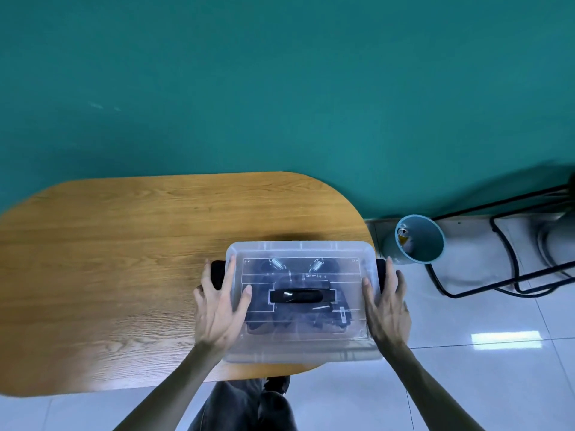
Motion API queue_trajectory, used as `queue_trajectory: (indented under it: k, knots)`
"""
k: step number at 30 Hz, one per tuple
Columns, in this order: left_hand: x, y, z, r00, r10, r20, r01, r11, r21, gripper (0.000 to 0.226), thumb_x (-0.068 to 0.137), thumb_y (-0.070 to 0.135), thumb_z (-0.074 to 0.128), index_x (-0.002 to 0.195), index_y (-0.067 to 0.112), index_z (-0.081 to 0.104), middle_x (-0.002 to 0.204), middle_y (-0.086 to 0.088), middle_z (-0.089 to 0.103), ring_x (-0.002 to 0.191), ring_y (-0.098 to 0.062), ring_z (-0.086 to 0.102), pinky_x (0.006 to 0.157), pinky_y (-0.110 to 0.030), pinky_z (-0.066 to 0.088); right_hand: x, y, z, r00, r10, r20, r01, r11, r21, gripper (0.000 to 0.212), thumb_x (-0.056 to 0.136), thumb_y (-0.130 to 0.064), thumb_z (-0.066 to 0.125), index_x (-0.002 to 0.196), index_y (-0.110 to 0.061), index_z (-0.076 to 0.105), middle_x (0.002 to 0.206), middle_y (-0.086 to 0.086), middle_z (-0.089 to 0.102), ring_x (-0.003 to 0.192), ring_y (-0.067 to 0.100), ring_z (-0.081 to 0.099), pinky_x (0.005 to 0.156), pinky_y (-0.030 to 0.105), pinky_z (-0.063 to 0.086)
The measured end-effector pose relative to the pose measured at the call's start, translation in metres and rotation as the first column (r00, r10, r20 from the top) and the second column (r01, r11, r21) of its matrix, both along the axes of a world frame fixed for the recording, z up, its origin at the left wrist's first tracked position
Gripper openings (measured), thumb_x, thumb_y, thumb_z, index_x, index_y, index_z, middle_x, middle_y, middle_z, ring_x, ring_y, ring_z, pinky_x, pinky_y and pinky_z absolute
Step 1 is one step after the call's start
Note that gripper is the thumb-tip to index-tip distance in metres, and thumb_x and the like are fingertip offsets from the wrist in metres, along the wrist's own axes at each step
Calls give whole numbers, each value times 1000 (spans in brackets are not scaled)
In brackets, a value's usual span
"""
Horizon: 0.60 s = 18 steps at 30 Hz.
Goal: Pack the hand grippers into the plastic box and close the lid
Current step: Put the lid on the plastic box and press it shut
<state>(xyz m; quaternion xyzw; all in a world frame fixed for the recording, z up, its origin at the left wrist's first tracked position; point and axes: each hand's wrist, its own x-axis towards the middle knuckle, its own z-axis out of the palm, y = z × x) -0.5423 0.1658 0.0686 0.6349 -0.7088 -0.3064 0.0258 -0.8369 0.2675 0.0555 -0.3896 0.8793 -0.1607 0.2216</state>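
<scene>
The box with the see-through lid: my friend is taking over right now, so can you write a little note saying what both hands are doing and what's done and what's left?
Left hand: open, fingers spread over the left end of the clear plastic box, by its black side latch.
Right hand: open, flat against the right end, by the other black latch.
Things: black hand grippers with metal springs lie inside the box, which sits at the right end of the oval wooden table.
Done: grippers packed, clear lid with black handle on top.
Left: whether the latches are clipped cannot be told; press both down.
</scene>
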Motion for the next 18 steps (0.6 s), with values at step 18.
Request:
queue_trajectory:
  k: [18]
  knots:
    - [-49,15,-13,922,-20,386,93,981,-172,69,99,65,20,161,37,8,170,-1,-9,130,-56,28,77,-51,43,50,-4,-7,911,143,-386,-96,986,140,61,100,-63,23,157,-45,8,168,12,-2,111,46,42,81,50,41]
